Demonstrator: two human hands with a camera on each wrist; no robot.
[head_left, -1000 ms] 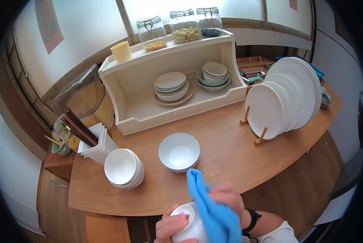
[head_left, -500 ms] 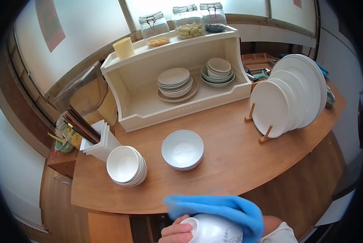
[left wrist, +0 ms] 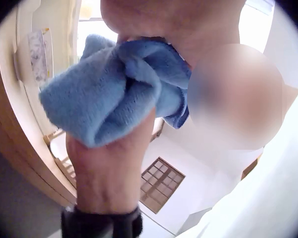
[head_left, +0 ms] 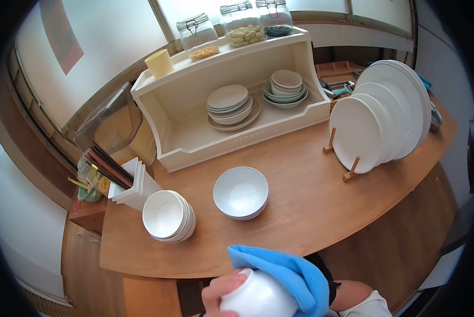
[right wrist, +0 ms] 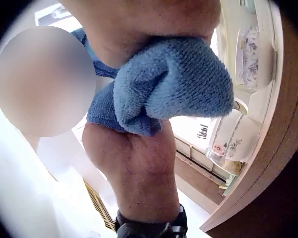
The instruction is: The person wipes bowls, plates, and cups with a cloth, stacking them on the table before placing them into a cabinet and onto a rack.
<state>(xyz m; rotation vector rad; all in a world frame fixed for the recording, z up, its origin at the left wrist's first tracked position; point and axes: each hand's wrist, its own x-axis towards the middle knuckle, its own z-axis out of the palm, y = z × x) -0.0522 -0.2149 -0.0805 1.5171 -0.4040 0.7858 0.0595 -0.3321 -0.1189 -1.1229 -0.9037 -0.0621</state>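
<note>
My left hand (head_left: 220, 294) grips a white bowl (head_left: 259, 299) at the bottom edge of the head view, fingers curled over its foot. The bowl is held tipped on its side, in front of the table's near edge. A blue towel (head_left: 295, 272) drapes over the bowl's right side, held by my right hand (right wrist: 144, 27). In the head view the towel hides that hand's fingers. Both wrist views show the towel (left wrist: 89, 99) bunched between the two hands. Closest on the table is a pair of stacked pale bowls (head_left: 241, 193).
Left on the table (head_left: 300, 211) are stacked white bowls (head_left: 165, 214) and a white holder (head_left: 136, 187) with chopsticks (head_left: 110, 168). Behind stands a cream shelf (head_left: 242, 140) with dishes inside and jars (head_left: 245, 26) on top. Plates (head_left: 358, 137) stand in a rack at right.
The towel has swung from upright above the bowl to lying over its right side, and the bowl has turned in my left hand. The head view has shifted slightly.
</note>
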